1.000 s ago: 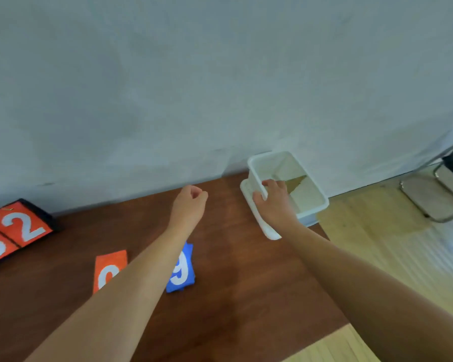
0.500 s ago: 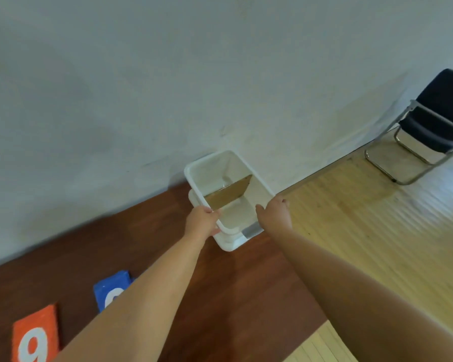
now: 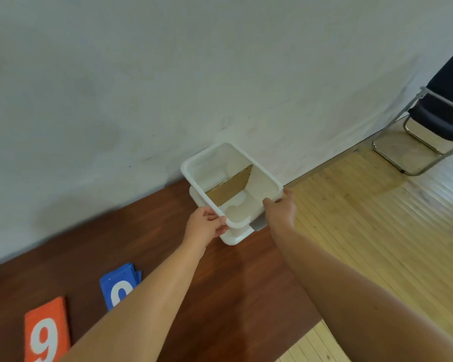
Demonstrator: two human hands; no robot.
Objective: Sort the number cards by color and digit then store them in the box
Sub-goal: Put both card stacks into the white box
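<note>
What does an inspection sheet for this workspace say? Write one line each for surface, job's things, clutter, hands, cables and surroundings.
Surface: dark brown wooden table.
Job's things: white box at the table's far corner by the wall, with a cardboard divider inside; blue card stack, its digit partly hidden by the left forearm; orange card showing 9.
Clutter: nothing seen.
Hands: left hand grips the box's near left rim; right hand grips its near right corner.
Cables: nothing seen.
Surroundings: pale wall, light wooden floor, dark folding chair.
</note>
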